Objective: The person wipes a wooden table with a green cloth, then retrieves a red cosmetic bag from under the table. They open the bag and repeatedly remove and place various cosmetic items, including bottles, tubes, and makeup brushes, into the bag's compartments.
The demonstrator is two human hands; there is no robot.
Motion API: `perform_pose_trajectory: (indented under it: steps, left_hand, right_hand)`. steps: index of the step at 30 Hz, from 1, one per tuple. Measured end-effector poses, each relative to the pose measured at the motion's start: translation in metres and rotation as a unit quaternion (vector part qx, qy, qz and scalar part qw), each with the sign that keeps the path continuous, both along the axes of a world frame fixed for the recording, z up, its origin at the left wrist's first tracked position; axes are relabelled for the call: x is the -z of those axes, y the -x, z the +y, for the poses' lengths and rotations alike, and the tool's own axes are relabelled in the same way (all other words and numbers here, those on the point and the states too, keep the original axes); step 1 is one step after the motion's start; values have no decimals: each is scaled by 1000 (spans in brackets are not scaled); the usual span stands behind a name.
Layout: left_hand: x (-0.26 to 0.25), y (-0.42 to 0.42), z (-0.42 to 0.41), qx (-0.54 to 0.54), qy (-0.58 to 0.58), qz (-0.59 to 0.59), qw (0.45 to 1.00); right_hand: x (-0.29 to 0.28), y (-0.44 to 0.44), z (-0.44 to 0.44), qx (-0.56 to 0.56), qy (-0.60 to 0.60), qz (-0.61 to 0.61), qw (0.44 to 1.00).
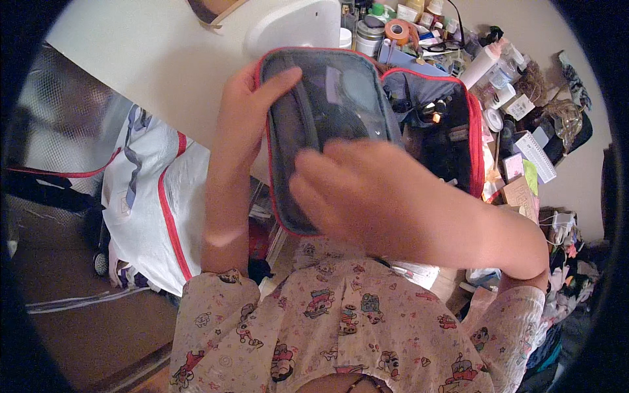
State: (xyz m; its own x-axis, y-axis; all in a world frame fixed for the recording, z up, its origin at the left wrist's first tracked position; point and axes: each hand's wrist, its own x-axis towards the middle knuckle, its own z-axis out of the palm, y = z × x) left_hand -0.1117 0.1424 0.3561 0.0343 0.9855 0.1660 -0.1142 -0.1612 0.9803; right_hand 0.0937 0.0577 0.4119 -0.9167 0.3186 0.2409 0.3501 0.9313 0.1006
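A dark cosmetic bag with red trim (344, 88) is in front of me, with a clear plastic panel on its raised part. My left hand (244, 105) grips the left edge of that part, with the thumb lying over the panel. Across the lower panel is my right hand (354, 191), slightly blurred, its fingers curled towards the bag. Whatever may be between those fingers is hidden. To the right, the bag's open compartment (442, 132) has a red zip edge and holds several small dark items, partly in shadow.
Bottles and jars (368, 37), a roll of orange tape (397, 32) and other small items crowd the table's back right. A white mirror or tray-like piece (295, 24) stands at the back. Left of me is a large white bag with a red zip (147, 211).
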Motion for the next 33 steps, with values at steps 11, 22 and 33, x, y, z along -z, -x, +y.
perform_pose_trajectory:
  steps: [11, 22, 33]
  left_hand:
    - [40, -10, -35, -53, -46, 98, 993]
    - [82, -57, -43, -226, -114, 360, 898]
    - [35, -108, -80, 223, -369, 455, 779]
  right_hand:
    - [29, -65, -42, 109, 74, 115, 985]
    - [71, -136, -56, 328, 103, 210, 915]
    - [61, -143, 91, 290, -70, 71, 952]
